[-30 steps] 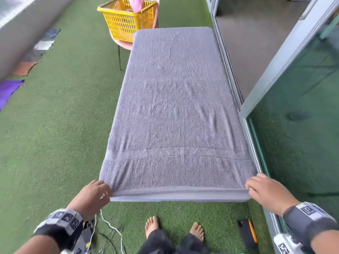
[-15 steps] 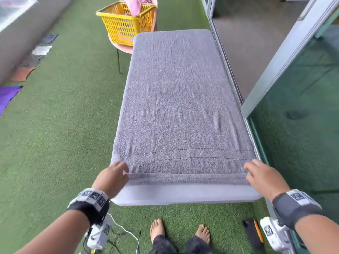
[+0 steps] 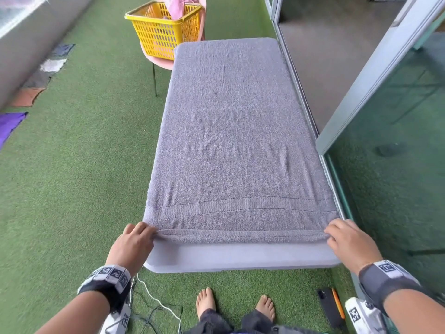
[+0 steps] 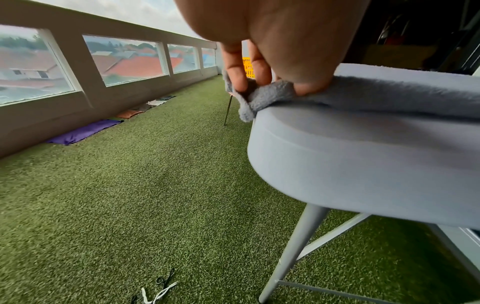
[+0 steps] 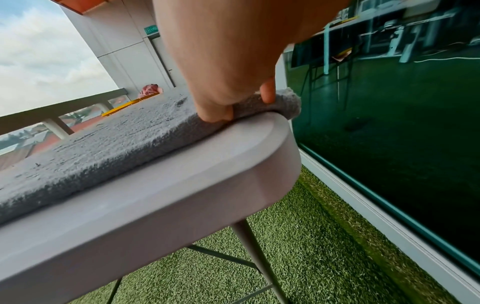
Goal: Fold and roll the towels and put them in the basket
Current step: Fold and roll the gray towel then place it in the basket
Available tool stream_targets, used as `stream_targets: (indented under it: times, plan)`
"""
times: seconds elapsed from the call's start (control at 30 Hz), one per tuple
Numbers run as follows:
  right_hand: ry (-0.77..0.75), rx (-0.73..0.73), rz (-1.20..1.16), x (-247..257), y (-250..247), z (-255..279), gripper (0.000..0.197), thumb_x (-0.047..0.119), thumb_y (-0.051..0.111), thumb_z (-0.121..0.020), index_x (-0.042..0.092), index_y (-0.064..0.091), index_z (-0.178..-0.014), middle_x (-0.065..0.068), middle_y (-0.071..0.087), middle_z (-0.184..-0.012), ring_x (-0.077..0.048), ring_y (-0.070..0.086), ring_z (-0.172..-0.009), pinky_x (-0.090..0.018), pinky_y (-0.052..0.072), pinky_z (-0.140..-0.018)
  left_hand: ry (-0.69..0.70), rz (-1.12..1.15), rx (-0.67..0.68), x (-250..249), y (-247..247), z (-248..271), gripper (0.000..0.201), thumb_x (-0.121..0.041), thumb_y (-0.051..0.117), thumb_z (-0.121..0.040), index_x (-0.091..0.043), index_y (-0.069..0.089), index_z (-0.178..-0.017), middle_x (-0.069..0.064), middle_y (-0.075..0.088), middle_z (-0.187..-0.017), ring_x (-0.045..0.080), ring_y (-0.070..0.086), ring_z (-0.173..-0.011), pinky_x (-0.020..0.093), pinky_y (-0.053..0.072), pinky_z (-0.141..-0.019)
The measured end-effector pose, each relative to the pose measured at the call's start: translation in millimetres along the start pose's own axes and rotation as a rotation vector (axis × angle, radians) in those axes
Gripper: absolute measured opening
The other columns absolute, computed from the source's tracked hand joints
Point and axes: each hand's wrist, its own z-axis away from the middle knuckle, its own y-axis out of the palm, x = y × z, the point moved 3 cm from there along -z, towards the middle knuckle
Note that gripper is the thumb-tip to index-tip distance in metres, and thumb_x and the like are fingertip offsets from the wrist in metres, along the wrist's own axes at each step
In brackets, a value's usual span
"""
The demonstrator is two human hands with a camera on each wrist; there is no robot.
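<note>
A grey towel [image 3: 231,131] lies spread flat along the grey table [image 3: 240,257], covering nearly all of it. Its near edge is turned over into a small roll [image 3: 240,235]. My left hand [image 3: 134,239] pinches the roll's left end [image 4: 270,96], fingers and thumb curled round the cloth. At the roll's right end [image 5: 259,107] my right hand [image 3: 346,239] grips it the same way. The yellow basket [image 3: 154,34] stands on a pink chair past the table's far left corner, with pink cloth [image 3: 175,8] in it.
Green turf [image 3: 72,177] covers the floor. A glass sliding door and its frame [image 3: 361,100] run close along the table's right side. Cloths [image 3: 9,124] lie by the left wall. A phone and an orange pen [image 3: 331,307] and cables [image 3: 154,300] lie near my bare feet.
Both hands lifted the towel's hanging near edge up onto the tabletop and turned it over into a first small roll. A strip of bare table now shows at the near end.
</note>
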Motion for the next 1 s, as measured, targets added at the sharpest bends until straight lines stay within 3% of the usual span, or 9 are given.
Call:
stream_targets:
  times: [0.1,0.2,0.37,0.57,0.63,0.73,0.83,0.93,1.0]
  plan:
    - [-0.015,0.109,0.039,1.7,-4.5,-2.5,0.011,0.025,0.06,-0.09,0.027,0.062,-0.08,0.015,0.054,-0.086,-0.01,0.047,-0.09,-0.027,0.047,-0.073,0.017,0.011,0.003,-1.8,-2.5,2.6,0.01,-0.018,0.077,-0.08,-0.02,0.07,-0.088,-0.009,0.059,-0.088,0.015,0.046,-0.08,0.037,0.052,-0.062]
    - [-0.002,0.243,0.033,1.8,-13.2,-8.9,0.023,0.031,0.044,-0.097,0.03,0.057,-0.078,0.014,0.053,-0.087,-0.008,0.044,-0.094,-0.027,0.042,-0.079,-0.026,-0.005,0.039,1.5,-2.5,5.9,0.004,-0.025,0.07,-0.086,-0.025,0.068,-0.083,-0.012,0.053,-0.088,0.012,0.044,-0.085,0.034,0.049,-0.069]
    - [0.159,0.254,-0.063,1.0,-25.0,-29.8,0.022,0.028,0.057,-0.092,0.03,0.059,-0.07,0.013,0.05,-0.085,-0.004,0.055,-0.077,-0.031,0.05,-0.073,-0.103,-0.004,0.066,3.6,-5.6,-18.7,0.021,-0.035,0.062,-0.092,-0.023,0.06,-0.074,-0.012,0.046,-0.081,0.009,0.044,-0.078,0.026,0.043,-0.067]
    - [0.116,0.128,-0.112,0.5,-15.1,-22.5,0.017,0.011,0.058,-0.094,0.026,0.061,-0.087,0.013,0.051,-0.092,-0.01,0.059,-0.077,-0.034,0.054,-0.072,-0.193,0.166,-0.02,-9.6,-11.2,-26.9,0.005,-0.012,0.073,-0.085,-0.01,0.068,-0.085,-0.004,0.052,-0.083,0.01,0.047,-0.048,0.022,0.041,-0.047]
    - [0.055,0.125,-0.103,1.6,-10.1,-13.7,0.02,0.006,0.056,-0.094,0.019,0.07,-0.102,0.01,0.059,-0.105,-0.014,0.059,-0.099,-0.033,0.051,-0.088,-0.15,0.173,-0.063,-11.5,-6.1,-18.1,0.014,0.0,0.074,-0.079,-0.009,0.07,-0.09,0.0,0.056,-0.09,0.015,0.052,-0.059,0.029,0.05,-0.052]
    - [0.008,0.12,-0.056,2.9,-4.3,-2.5,0.036,0.007,0.061,-0.089,0.013,0.067,-0.124,0.004,0.061,-0.126,-0.018,0.051,-0.123,-0.036,0.042,-0.109,-0.061,0.136,-0.048,-8.3,3.7,-0.8,0.037,0.003,0.074,-0.074,-0.01,0.07,-0.109,0.0,0.062,-0.106,0.021,0.056,-0.093,0.041,0.058,-0.076]
    - [0.008,0.086,-0.006,-0.7,-1.0,1.3,0.042,0.01,0.074,-0.077,0.015,0.071,-0.118,0.004,0.065,-0.119,-0.019,0.056,-0.117,-0.039,0.051,-0.099,0.009,0.079,-0.033,-3.3,6.8,6.4,0.048,-0.012,0.083,-0.072,-0.011,0.069,-0.118,-0.001,0.063,-0.116,0.022,0.051,-0.105,0.045,0.056,-0.087]
    - [-0.017,0.042,0.018,-1.1,-2.1,-8.5,0.036,0.011,0.081,-0.066,0.018,0.074,-0.1,0.007,0.067,-0.101,-0.018,0.059,-0.097,-0.037,0.058,-0.079,0.03,0.035,-0.037,-4.5,1.5,-2.2,0.028,-0.026,0.069,-0.081,-0.014,0.072,-0.106,-0.003,0.065,-0.103,0.022,0.052,-0.091,0.041,0.057,-0.076]
    - [-0.03,0.051,0.031,-0.2,-4.8,-16.7,0.025,0.013,0.081,-0.066,0.019,0.07,-0.088,0.009,0.063,-0.088,-0.017,0.055,-0.087,-0.034,0.055,-0.069,0.026,-0.008,-0.009,-5.8,0.3,-8.0,0.021,-0.025,0.076,-0.076,-0.016,0.072,-0.095,-0.004,0.064,-0.091,0.021,0.051,-0.082,0.038,0.055,-0.069]
